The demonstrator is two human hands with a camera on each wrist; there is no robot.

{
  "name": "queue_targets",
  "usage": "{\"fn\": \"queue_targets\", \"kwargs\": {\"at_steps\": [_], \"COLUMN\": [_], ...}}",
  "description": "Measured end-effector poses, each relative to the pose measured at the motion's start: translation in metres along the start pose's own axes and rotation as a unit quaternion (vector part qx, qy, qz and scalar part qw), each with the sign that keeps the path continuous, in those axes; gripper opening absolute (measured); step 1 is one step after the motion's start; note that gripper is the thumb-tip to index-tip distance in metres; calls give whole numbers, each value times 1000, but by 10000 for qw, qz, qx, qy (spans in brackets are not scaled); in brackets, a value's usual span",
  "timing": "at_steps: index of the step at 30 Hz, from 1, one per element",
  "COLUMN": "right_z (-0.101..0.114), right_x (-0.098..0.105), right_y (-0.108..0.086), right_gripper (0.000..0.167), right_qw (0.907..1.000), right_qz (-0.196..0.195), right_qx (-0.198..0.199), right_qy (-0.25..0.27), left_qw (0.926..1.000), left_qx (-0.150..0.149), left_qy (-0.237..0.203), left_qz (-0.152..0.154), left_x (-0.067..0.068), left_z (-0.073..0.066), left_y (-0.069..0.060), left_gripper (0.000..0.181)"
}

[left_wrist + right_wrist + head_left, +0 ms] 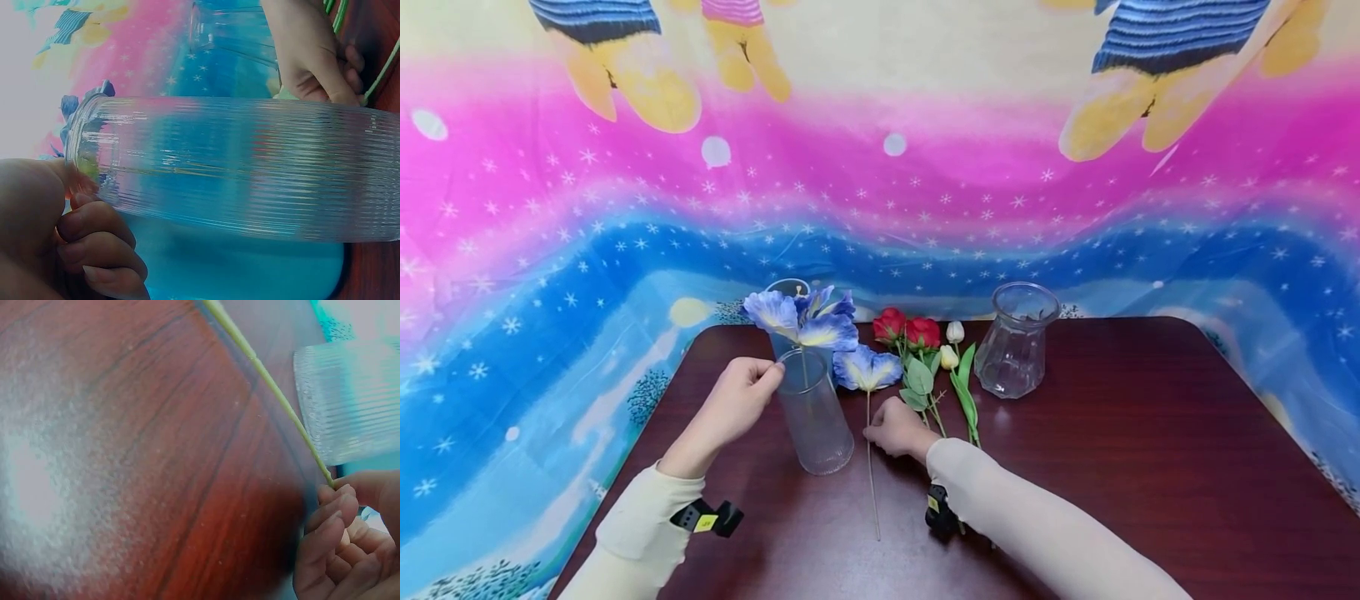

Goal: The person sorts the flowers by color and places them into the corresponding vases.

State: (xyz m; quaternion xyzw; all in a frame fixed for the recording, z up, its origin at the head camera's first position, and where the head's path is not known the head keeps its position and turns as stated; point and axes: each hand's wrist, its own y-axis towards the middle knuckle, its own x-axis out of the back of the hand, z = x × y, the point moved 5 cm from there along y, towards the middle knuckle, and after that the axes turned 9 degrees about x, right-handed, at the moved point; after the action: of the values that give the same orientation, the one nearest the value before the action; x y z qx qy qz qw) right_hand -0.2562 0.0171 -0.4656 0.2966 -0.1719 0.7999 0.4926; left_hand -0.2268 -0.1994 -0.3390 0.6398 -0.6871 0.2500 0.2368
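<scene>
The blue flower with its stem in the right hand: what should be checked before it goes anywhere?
1. Right hand pinching the held flower's stem: ok.
2. Left hand holding the ribbed vase near its rim: ok.
3. Ribbed vase upright: ok.
4. Unobstructed vase mouth: not ok; another blue flower spreads above it.
5. Stem's lower end apart from the red roses: ok.
6. Stem lifted off the table: cannot tell.
</scene>
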Motion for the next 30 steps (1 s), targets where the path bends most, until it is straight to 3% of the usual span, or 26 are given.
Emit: {"fn": "queue_targets", "kwargs": {"at_steps": [4,11,17,30], "right_z": [-2,0,3,17], "right_x": [5,14,19,30], "right_y": [-2,-7,-11,-21], "right_gripper": [27,31,34,20], "right_qw": [9998,9983,9970,9904], "right_qz": [-132,-525,-747,-1126], "right_qx": [-145,198,222,58], "right_qy": [38,-186,46,796], "left_qw": [10000,10000,10000,10000], "left_qx": [19,42,5,-30], "left_qy": [13,8,1,-22], "left_qz": [10,32,31,72], "left_x": [0,0,0,-1], "left_z": [0,-1,-2,-1], "left_y": [0,-1,0,0], "left_gripper": [49,49,49,50]}}
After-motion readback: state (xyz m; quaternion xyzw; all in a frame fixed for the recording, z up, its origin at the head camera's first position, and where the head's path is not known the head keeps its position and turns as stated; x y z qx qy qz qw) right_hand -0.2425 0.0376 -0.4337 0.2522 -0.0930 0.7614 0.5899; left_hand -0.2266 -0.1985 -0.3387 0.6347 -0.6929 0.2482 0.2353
